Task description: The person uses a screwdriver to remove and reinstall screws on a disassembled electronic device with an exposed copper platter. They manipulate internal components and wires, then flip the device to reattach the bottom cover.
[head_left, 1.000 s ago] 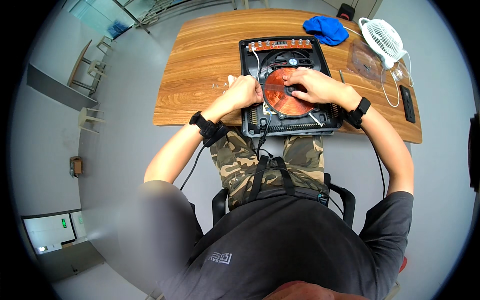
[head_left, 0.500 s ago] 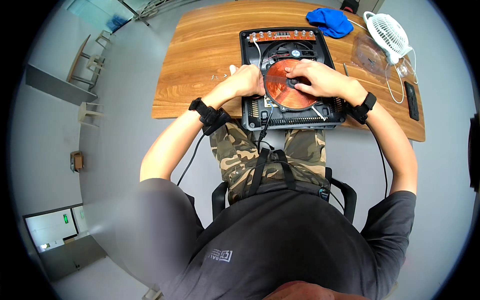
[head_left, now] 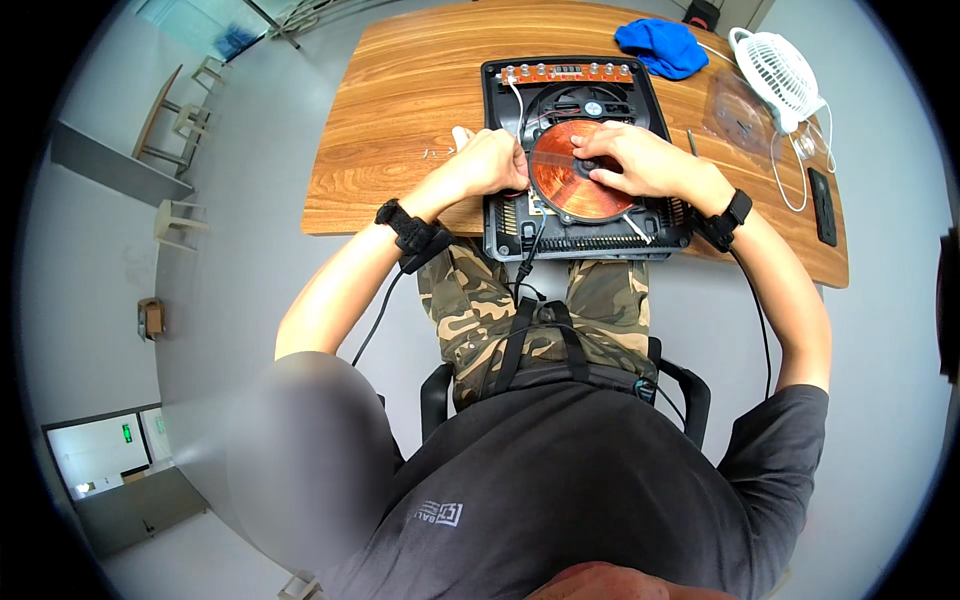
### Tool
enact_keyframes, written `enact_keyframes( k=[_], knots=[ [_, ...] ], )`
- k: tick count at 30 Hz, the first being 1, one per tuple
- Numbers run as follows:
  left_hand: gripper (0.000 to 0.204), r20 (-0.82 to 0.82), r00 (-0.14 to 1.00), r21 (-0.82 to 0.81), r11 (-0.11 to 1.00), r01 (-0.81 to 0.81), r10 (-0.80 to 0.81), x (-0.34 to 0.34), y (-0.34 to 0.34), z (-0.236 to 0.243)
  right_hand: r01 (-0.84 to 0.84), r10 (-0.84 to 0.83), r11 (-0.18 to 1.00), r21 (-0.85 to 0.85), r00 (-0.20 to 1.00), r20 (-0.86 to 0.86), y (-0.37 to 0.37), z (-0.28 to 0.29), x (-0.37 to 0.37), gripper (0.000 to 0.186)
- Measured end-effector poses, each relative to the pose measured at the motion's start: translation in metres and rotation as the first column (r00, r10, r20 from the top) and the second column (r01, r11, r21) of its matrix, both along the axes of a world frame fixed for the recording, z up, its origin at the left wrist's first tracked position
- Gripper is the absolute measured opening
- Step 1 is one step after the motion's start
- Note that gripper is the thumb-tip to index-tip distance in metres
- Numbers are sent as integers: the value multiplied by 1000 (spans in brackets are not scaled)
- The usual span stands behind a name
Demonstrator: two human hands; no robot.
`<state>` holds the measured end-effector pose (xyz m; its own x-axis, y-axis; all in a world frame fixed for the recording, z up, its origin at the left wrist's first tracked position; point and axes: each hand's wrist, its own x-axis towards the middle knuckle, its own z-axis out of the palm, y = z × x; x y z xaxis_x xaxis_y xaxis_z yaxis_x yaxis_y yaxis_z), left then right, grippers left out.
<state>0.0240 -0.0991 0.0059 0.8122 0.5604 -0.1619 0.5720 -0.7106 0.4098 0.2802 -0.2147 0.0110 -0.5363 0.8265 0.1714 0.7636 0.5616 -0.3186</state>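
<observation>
An opened induction cooker's black housing (head_left: 655, 95) lies at the table's front edge, its round copper coil (head_left: 560, 185) exposed. At the coil's left rim my left hand (head_left: 490, 163) is closed, fingertips pinched down among the wires; what they hold is hidden. A pale object (head_left: 460, 134) shows at the back of that hand, its kind unclear. My right hand (head_left: 640, 160) lies over the coil's right half, thumb and forefinger apart near its centre. Beyond the coil are a black fan (head_left: 560, 98) and an orange circuit board (head_left: 565, 73) along the housing's far edge.
Small white bits (head_left: 436, 153) lie on the wooden table (head_left: 390, 100) left of the housing. At the right are a blue cloth (head_left: 662, 50), a white fan (head_left: 778, 78) with its cord, a clear plastic bag (head_left: 735, 115) and a flat black object (head_left: 822, 207).
Both hands stay at the coil in nearly the same pose. The pale object by my left hand shows slightly more now. The whole view has shifted a little.
</observation>
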Motion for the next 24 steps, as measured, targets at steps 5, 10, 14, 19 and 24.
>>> enact_keyframes(
  k=[5, 10, 14, 19, 24],
  knots=[
    [14, 99, 993, -11, 998, 67, -66, -11, 8, -15, 32, -32, 997, -77, 999, -3, -1, 3, -2, 38],
    [12, 117, 988, -43, 993, 111, -106, -13, 7, -12, 11, -12, 998, -60, 1000, -17, -2, 3, -2, 37],
    [11, 93, 988, -12, 992, 128, -127, -11, 6, -12, 15, -15, 999, -51, 1000, -15, -2, 2, -1, 37],
    [10, 82, 987, 25, 990, 139, -141, -8, 7, -11, 32, -32, 997, -70, 999, -3, -1, 0, 0, 37],
    [13, 38, 991, 40, 991, 127, -129, -5, 9, -9, -3, 3, 1000, -4, 1000, -2, 1, -3, 1, 40]
  ],
)
